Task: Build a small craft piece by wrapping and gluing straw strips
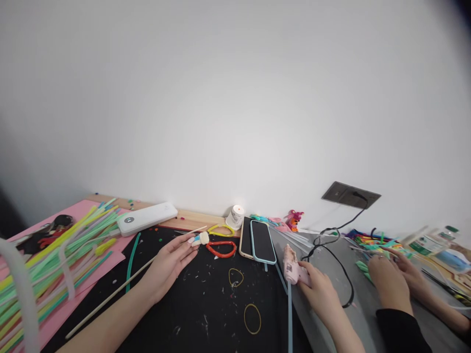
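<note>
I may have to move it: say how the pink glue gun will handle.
The pink glue gun in the right hand probably feels rigid, as its body looks like hard plastic. The long pale stick jutting from its rear may swing and catch things. The black cord looping close by might tug if attached; any join is hidden.

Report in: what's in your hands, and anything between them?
Left hand: holding small cream-and-blue piece. Right hand: gripping pink glue gun. Two phones lying between.
</note>
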Demonstrator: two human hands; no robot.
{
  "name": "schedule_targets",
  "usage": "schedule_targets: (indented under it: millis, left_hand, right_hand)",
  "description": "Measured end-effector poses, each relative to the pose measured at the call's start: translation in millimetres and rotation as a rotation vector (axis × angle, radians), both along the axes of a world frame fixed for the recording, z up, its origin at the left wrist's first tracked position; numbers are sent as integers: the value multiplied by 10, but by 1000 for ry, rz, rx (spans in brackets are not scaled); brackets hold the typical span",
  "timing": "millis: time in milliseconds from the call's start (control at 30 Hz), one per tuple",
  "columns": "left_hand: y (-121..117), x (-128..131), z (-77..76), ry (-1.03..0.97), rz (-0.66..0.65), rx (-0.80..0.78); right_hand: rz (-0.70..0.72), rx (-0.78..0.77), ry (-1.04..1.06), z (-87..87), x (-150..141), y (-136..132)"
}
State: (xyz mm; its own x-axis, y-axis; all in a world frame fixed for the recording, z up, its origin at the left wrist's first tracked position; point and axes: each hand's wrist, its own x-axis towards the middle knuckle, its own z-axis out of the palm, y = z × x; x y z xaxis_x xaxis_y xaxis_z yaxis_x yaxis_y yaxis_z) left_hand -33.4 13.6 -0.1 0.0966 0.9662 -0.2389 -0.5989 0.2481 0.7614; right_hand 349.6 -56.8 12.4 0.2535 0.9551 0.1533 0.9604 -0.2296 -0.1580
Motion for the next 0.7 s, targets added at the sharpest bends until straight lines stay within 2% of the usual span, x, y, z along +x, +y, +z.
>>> schedule_targets:
  millis: [200,333,433,533,600,633,700]
  left_hand:
    - [-1,-3,30,-140,-70,-59]
    - [10,-23,41,-189,-49,-85]
    - [36,-43,42,-206,-1,-92]
    - [74,-73,73,-243,68,-93]
    - [97,-100,113,-278,119,-94]
    - [105,-115,136,-300,149,-92]
    - [116,-146,181,-315,183,-90]
  right_hand:
    - [13,-108,-89,8,279,114]
    - [-1,-133,-164,-25,289,120]
    - [32,-118,-186,15,214,93]
    - [124,93,-155,182,-37,85]
    - [237,262,-71,345,-344,104]
    - [290,313,-15,428,-536,122]
    - [415,310,97,567,-969,177]
